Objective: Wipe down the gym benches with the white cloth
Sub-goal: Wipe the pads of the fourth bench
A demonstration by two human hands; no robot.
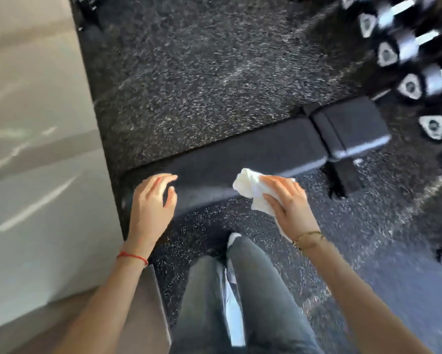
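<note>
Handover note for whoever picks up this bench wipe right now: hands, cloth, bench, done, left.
Right hand: grip shut on the white cloth, bunched, at the near edge of the bench.
Left hand: open, empty, fingers spread over the bench's left end; contact unclear.
Bench: long dark pad plus smaller seat pad toward the dumbbells.
Done: can't tell from the blurred frame.
Left: wipe the long pad, then the seat pad.

Premises: a gym, weights area. Black speckled rubber flooring (214, 72) covers the room. A low bench (240, 154) with dark padded upholstery in two sections stands on it. Along the right edge, a row of dumbbells (409, 85) with black heads and metal handles.
</note>
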